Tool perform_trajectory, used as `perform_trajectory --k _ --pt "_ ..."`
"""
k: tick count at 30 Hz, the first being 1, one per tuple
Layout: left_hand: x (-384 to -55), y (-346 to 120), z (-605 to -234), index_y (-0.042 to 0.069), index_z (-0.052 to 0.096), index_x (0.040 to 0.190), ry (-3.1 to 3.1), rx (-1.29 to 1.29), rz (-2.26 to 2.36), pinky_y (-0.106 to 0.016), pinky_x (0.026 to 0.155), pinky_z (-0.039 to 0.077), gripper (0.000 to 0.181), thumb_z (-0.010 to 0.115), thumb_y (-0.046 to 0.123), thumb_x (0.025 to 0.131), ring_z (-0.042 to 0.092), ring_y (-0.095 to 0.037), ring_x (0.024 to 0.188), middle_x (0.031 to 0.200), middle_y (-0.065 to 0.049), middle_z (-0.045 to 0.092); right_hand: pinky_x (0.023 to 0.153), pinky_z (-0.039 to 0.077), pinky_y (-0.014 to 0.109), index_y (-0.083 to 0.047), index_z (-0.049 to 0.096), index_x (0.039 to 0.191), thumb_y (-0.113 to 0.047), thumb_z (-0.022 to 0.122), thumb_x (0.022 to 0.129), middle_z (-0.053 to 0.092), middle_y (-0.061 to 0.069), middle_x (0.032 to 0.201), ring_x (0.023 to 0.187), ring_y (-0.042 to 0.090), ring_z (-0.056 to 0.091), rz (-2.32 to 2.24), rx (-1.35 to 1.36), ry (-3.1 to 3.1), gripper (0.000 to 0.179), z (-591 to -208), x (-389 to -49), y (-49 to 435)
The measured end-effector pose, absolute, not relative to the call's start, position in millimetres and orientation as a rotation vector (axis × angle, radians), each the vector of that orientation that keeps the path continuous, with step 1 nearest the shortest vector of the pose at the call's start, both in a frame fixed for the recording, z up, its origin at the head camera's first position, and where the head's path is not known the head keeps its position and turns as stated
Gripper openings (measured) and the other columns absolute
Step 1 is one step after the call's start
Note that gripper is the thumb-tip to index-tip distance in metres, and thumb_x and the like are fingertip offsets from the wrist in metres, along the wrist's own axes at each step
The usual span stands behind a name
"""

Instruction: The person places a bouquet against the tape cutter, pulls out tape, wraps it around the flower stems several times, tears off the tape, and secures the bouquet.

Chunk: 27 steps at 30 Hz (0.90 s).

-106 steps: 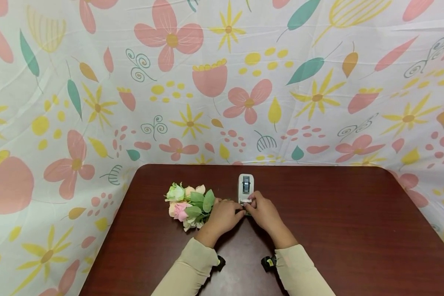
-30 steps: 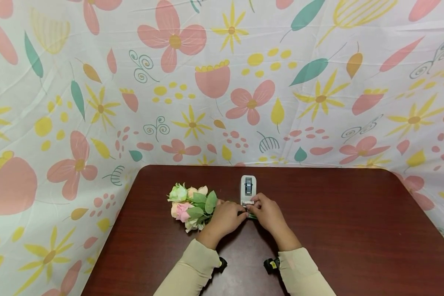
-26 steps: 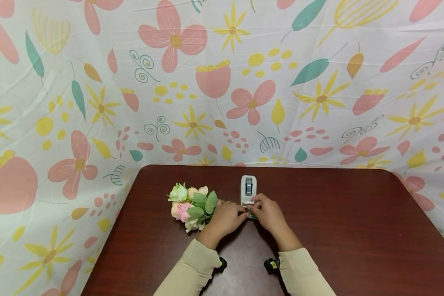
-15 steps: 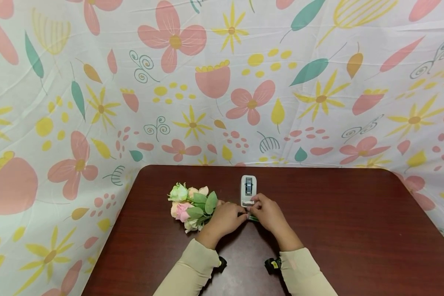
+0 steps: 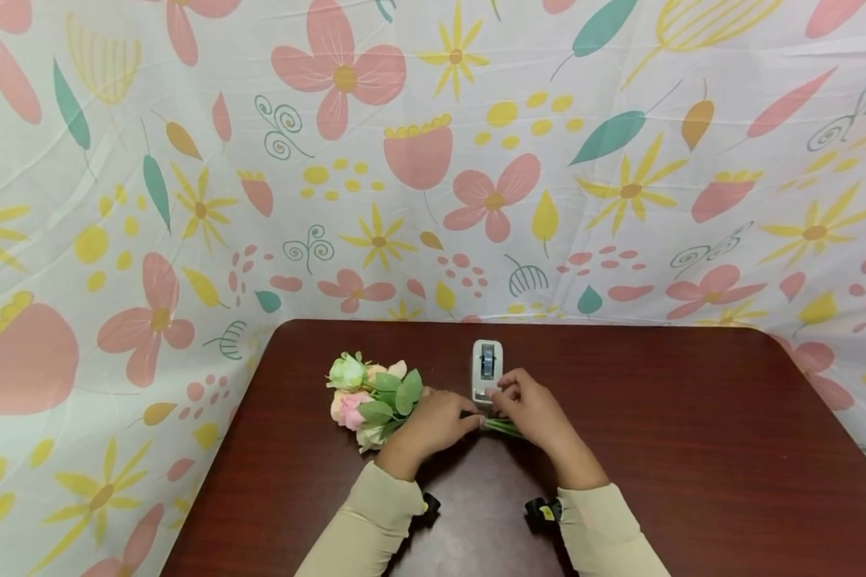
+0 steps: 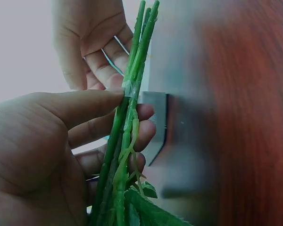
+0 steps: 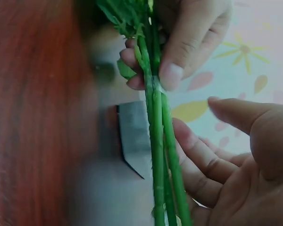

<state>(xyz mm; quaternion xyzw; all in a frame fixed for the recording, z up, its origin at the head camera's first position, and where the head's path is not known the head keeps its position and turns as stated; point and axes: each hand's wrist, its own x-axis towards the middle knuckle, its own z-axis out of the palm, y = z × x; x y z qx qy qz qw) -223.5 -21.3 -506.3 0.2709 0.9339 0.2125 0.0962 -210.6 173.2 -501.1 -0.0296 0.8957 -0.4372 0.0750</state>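
Observation:
A bouquet of artificial roses (image 5: 350, 407), with pink, cream and pale green heads, lies on its side with the heads to the left. My left hand (image 5: 439, 421) pinches its green stems (image 6: 132, 70) between thumb and fingers. At the left thumb tip a band of clear tape (image 7: 157, 85) wraps the stems. My right hand (image 5: 537, 413) is beside the lower stems, thumb spread away from the fingers, holding nothing; in the right wrist view its fingers reach behind the stems. A white tape dispenser (image 5: 487, 369) stands just beyond the hands, its roll facing up.
The dark red-brown wooden table (image 5: 657, 425) has its far edge against a white floral-printed cloth (image 5: 476, 160), which also hangs along the left side. Black wrist cameras sit at both cuffs, the right one (image 5: 543, 514) close over the table.
My right hand has let go at the taped spot and moved right, its fingers parting, which bares more green stem. The left hand keeps its grip on the stems.

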Motion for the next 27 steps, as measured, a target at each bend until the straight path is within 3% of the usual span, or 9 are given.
perform_trajectory --k 4,8,15,22,27 --pt "-223.7 -23.2 -500.9 0.026 0.08 0.099 2.772 0.801 0.653 -0.037 0.088 0.031 0.021 0.061 0.036 0.101 0.068 -0.008 0.089 0.091 0.014 0.076 0.069 0.046 0.031 -0.014 0.062 0.107 -0.048 0.053 0.103 0.07 0.001 0.091 0.078 0.013 0.062 -1.264 -0.144 2.66 0.036 -494.8 -208.6 177.1" --pt "-223.6 -24.9 -497.6 0.027 0.08 0.1 2.802 0.813 0.626 -0.038 0.091 0.032 0.02 0.062 0.037 0.1 0.069 -0.008 0.093 0.096 0.015 0.077 0.066 0.044 0.03 -0.016 0.066 0.105 -0.048 0.054 0.103 0.067 0.0 0.089 0.074 0.013 0.055 -1.172 -0.26 2.628 0.035 -491.0 -206.4 180.7" --pt "-221.3 -28.1 -487.5 0.028 0.08 0.095 2.843 0.827 0.583 -0.054 0.109 0.033 0.019 0.064 0.039 0.099 0.07 -0.009 0.093 0.092 0.015 0.076 0.071 0.052 0.03 -0.015 0.074 0.105 -0.044 0.057 0.102 0.074 0.0 0.094 0.084 0.016 0.068 -1.062 -0.497 2.475 0.034 -487.3 -203.4 188.2" --pt "-217.7 -31.9 -478.9 0.028 0.078 0.092 2.865 0.857 0.592 -0.047 0.105 0.035 0.017 0.067 0.04 0.097 0.069 -0.006 0.086 0.086 0.017 0.074 0.076 0.056 0.031 -0.01 0.074 0.113 -0.035 0.055 0.105 0.077 0.001 0.094 0.086 0.021 0.072 -1.097 -0.647 2.357 0.032 -484.9 -204.7 196.2" --pt "-214.3 -33.3 -471.4 0.025 0.078 0.096 2.946 0.882 0.59 -0.041 0.098 0.036 0.018 0.067 0.04 0.097 0.069 -0.008 0.084 0.091 0.014 0.076 0.066 0.052 0.032 -0.009 0.068 0.108 -0.036 0.049 0.107 0.067 0.001 0.076 0.065 0.015 0.061 -1.13 -0.681 2.36 0.033 -486.5 -204.6 196.4"
